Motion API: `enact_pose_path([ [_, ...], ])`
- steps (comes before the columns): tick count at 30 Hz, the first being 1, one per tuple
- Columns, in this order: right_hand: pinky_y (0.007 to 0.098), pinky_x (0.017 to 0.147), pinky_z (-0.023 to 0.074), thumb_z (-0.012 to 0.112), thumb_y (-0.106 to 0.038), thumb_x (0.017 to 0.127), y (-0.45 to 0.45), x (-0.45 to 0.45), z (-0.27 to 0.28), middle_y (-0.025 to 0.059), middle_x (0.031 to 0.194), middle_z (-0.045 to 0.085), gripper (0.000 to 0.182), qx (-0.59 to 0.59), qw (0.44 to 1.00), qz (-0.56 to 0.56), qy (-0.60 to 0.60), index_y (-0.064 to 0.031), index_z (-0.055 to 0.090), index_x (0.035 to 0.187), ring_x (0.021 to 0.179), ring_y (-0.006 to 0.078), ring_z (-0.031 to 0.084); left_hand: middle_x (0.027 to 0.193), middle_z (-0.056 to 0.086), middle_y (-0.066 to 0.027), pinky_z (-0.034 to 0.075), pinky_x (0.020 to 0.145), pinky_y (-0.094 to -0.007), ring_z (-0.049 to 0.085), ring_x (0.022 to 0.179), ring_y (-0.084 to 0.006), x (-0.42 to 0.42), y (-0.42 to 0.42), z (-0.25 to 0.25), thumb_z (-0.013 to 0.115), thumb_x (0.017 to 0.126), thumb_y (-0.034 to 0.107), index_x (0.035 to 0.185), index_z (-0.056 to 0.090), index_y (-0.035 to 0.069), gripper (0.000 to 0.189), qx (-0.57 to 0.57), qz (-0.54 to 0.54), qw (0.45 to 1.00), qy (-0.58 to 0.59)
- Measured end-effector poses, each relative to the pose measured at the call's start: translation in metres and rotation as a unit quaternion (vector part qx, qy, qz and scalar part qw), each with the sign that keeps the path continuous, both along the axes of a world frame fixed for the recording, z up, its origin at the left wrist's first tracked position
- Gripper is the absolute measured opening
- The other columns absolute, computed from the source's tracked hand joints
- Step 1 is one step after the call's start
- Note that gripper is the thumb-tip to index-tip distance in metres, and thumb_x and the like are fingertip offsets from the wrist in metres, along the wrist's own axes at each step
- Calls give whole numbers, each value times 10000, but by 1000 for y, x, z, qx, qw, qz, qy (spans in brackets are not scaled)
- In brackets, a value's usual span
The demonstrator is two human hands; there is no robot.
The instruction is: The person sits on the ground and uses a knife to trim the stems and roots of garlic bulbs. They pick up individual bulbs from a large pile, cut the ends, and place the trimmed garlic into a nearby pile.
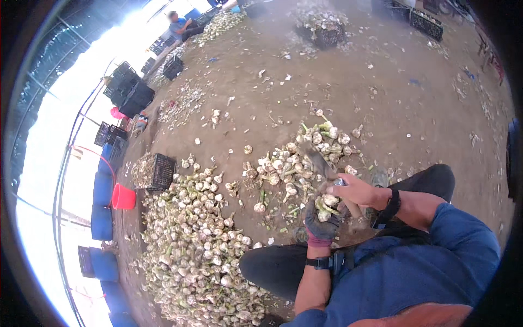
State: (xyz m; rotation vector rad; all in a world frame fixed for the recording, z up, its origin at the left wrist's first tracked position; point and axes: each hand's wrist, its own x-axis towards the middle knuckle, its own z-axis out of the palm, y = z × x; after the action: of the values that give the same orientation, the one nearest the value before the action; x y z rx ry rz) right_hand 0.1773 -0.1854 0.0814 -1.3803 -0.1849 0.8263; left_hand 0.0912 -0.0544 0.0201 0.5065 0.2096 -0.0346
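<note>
My left hand (320,227) wears a dark glove with a pink cuff. It is closed around garlic bulbs (325,210) with green stems; how many is hard to tell. Just above them, my bare right hand (356,190) grips a knife with a broad blade (316,160) that looks blurred and points up and to the left. Beyond the blade lies a small heap of garlic bulbs (282,163) with short stems. A much larger pile of garlic (196,253) spreads over the floor at my left.
A black plastic crate (163,171) borders the large pile. Blue barrels (102,220) and a red bucket (124,196) line the left side. Farther off, a person (182,27) sits beside more garlic. A heaped crate (330,36) stands on the dirt floor (261,102), which is littered with peelings.
</note>
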Motion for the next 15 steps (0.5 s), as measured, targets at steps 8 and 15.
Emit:
enact_pose_path([
  [8, 299, 714, 497, 594, -251, 919, -5, -20, 22, 46, 914, 614, 352, -156, 967, 18, -200, -41, 562, 1200, 797, 114, 588, 1255, 557, -163, 596, 760, -341, 627, 1031, -281, -56, 31, -29, 495, 989, 254, 1413, 356, 15, 506, -160, 12, 987, 16],
  [15, 305, 795, 465, 605, -266, 917, 17, -18, -15, 57, 1024, 580, 352, -6, 994, -64, -91, -6, 550, 1149, 923, 139, 550, 1252, 566, -142, 552, 840, -373, 586, 1095, -291, -182, 87, 61, 512, 988, 237, 1389, 422, 112, 429, -39, 253, 955, -146],
])
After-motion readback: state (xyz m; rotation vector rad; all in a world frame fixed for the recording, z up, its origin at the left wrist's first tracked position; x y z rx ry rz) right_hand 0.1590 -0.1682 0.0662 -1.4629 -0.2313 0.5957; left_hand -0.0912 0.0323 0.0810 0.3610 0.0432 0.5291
